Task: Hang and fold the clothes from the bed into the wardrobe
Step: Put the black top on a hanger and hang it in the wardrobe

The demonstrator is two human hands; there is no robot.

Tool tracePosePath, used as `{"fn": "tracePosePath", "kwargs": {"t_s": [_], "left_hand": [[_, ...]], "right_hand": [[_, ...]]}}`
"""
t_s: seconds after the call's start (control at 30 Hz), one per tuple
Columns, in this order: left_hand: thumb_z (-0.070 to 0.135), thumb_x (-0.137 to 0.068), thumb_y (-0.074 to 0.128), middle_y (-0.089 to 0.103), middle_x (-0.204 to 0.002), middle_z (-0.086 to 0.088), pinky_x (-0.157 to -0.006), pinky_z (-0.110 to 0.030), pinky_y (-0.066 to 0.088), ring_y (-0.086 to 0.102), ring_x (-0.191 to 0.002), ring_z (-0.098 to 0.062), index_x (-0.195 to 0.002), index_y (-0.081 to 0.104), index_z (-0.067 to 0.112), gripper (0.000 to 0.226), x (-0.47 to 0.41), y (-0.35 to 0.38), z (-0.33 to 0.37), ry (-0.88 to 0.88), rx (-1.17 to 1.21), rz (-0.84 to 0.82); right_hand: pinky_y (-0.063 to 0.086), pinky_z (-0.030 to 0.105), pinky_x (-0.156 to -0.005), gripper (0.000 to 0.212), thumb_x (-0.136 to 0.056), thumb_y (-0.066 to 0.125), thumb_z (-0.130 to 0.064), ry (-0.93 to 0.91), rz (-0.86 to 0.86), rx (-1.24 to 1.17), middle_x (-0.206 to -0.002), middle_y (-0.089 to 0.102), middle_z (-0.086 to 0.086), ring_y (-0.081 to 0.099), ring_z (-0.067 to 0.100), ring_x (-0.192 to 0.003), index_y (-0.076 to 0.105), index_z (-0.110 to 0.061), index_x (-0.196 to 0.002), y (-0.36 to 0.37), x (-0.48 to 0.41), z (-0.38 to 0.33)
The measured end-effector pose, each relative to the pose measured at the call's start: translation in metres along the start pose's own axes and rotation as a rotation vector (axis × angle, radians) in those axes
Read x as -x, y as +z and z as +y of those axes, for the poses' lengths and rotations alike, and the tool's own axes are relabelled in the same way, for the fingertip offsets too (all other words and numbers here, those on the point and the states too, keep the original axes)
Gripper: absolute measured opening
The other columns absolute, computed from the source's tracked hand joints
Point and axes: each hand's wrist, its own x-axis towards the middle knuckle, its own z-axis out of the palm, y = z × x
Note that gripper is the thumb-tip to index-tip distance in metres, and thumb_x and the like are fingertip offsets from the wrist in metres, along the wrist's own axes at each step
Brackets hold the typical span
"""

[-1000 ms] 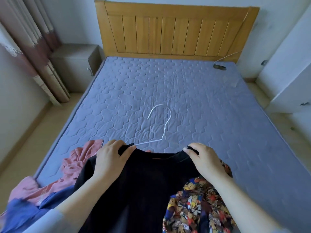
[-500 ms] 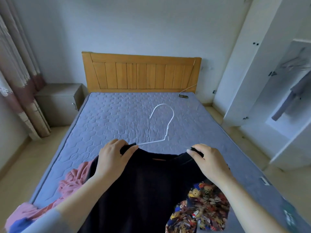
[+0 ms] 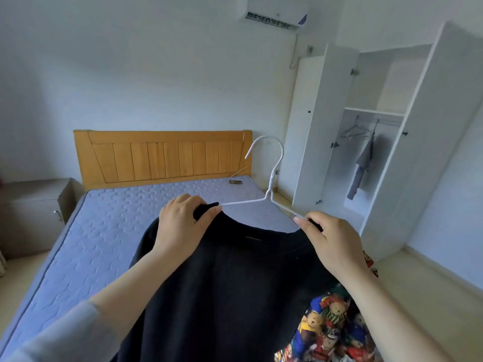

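Both hands, left (image 3: 180, 226) and right (image 3: 332, 244), pinch the soft, limp shirt (image 3: 222, 283) at its shoulders over the stiff, light hanger (image 3: 269, 189).

Open wardrobe (image 3: 444, 126) ahead right; grey garment (image 3: 362, 168) and hangers (image 3: 355, 131) on its rail (image 3: 389, 123).

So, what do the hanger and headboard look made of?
Hanger: probably thin metal wire with a white coating. It is slim, bent into a hook and wound at the neck.
Headboard: wood or wood-look board, orange-tan with a smooth matte finish and vertical slats. Cannot tell whether it is solid or veneer.
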Motion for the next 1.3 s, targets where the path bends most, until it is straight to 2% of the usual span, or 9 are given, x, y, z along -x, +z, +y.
{"fn": "tracePosePath", "kwargs": {"t_s": [0.17, 0.27, 0.37, 0.53, 0.63, 0.73, 1.0, 1.2, 1.3], "left_hand": [[0.053, -0.089, 0.055, 0.057, -0.084, 0.007, -0.084, -0.042, 0.045, 0.053, -0.086, -0.018, -0.083, 0.063, 0.021, 0.034, 0.000, 0.036, 0.081, 0.111, 0.058, -0.024], [0.053, -0.088, 0.055, 0.057, -0.083, 0.007, -0.082, -0.043, 0.046, 0.053, -0.086, -0.018, -0.082, 0.063, 0.020, 0.035, 0.007, 0.069, 0.141, 0.179, 0.112, -0.040], [0.053, -0.087, 0.056, 0.056, -0.081, 0.006, -0.081, -0.043, 0.046, 0.053, -0.084, -0.019, -0.083, 0.064, 0.020, 0.034, 0.017, 0.104, 0.200, 0.214, 0.170, -0.058], [0.051, -0.087, 0.060, 0.055, -0.078, 0.007, -0.072, -0.033, 0.041, 0.052, -0.083, -0.018, -0.083, 0.064, 0.021, 0.031, 0.034, 0.161, 0.282, 0.262, 0.244, -0.112], [0.052, -0.087, 0.060, 0.053, -0.078, 0.009, -0.072, -0.032, 0.041, 0.052, -0.081, -0.016, -0.083, 0.064, 0.021, 0.031, 0.043, 0.194, 0.319, 0.276, 0.293, -0.146], [0.050, -0.087, 0.061, 0.054, -0.081, 0.009, -0.075, -0.033, 0.045, 0.053, -0.082, -0.015, -0.087, 0.067, 0.020, 0.031, 0.046, 0.227, 0.352, 0.297, 0.341, -0.184], [0.041, -0.091, 0.060, 0.057, -0.092, 0.008, -0.078, -0.027, 0.043, 0.053, -0.089, -0.013, -0.095, 0.065, 0.022, 0.020, 0.020, 0.316, 0.411, 0.393, 0.476, -0.271], [0.033, -0.093, 0.059, 0.058, -0.096, 0.007, -0.081, -0.029, 0.047, 0.055, -0.092, -0.014, -0.098, 0.065, 0.021, 0.014, -0.025, 0.388, 0.446, 0.441, 0.597, -0.328], [0.034, -0.093, 0.057, 0.058, -0.096, 0.008, -0.079, -0.026, 0.045, 0.055, -0.091, -0.011, -0.099, 0.065, 0.022, 0.015, -0.045, 0.426, 0.462, 0.460, 0.621, -0.364]], "right_hand": [[0.036, 0.033, -0.048, 0.049, -0.093, 0.043, -0.058, 0.084, 0.094, 0.107, -0.047, 0.036, 0.002, 0.042, 0.019, -0.046, 0.050, -0.018, -0.066, -0.076, 0.030, 0.043], [0.035, 0.031, -0.047, 0.042, -0.093, 0.042, -0.058, 0.140, 0.137, 0.149, -0.047, 0.043, -0.002, 0.044, 0.014, -0.047, 0.050, -0.028, -0.064, -0.132, 0.056, 0.077], [0.027, 0.027, -0.046, 0.042, -0.094, 0.047, -0.055, 0.180, 0.185, 0.204, -0.046, 0.043, -0.007, 0.040, 0.010, -0.044, 0.037, -0.037, -0.057, -0.187, 0.078, 0.108], [0.033, 0.028, -0.047, 0.039, -0.094, 0.044, -0.056, 0.264, 0.223, 0.332, -0.049, 0.047, -0.004, 0.048, 0.012, -0.049, 0.057, -0.027, -0.072, -0.259, 0.113, 0.162], [0.036, 0.028, -0.048, 0.042, -0.093, 0.041, -0.058, 0.313, 0.254, 0.401, -0.051, 0.050, -0.004, 0.050, 0.011, -0.051, 0.057, -0.026, -0.071, -0.290, 0.130, 0.187], [0.029, 0.027, -0.047, 0.041, -0.093, 0.041, -0.058, 0.374, 0.277, 0.447, -0.051, 0.048, -0.005, 0.050, 0.010, -0.051, 0.050, -0.028, -0.066, -0.314, 0.142, 0.213], [0.046, 0.032, -0.050, 0.039, -0.094, 0.046, -0.056, 0.479, 0.412, 0.599, -0.055, 0.057, -0.005, 0.054, 0.009, -0.054, 0.061, -0.027, -0.073, -0.345, 0.137, 0.286], [0.033, 0.027, -0.046, 0.035, -0.094, 0.051, -0.051, 0.513, 0.459, 0.693, -0.049, 0.046, -0.008, 0.046, 0.005, -0.049, 0.059, -0.027, -0.069, -0.358, 0.104, 0.343], [0.041, 0.032, -0.049, 0.034, -0.094, 0.050, -0.051, 0.559, 0.454, 0.687, -0.052, 0.048, -0.007, 0.050, 0.008, -0.053, 0.057, -0.028, -0.071, -0.361, 0.091, 0.370]]}}
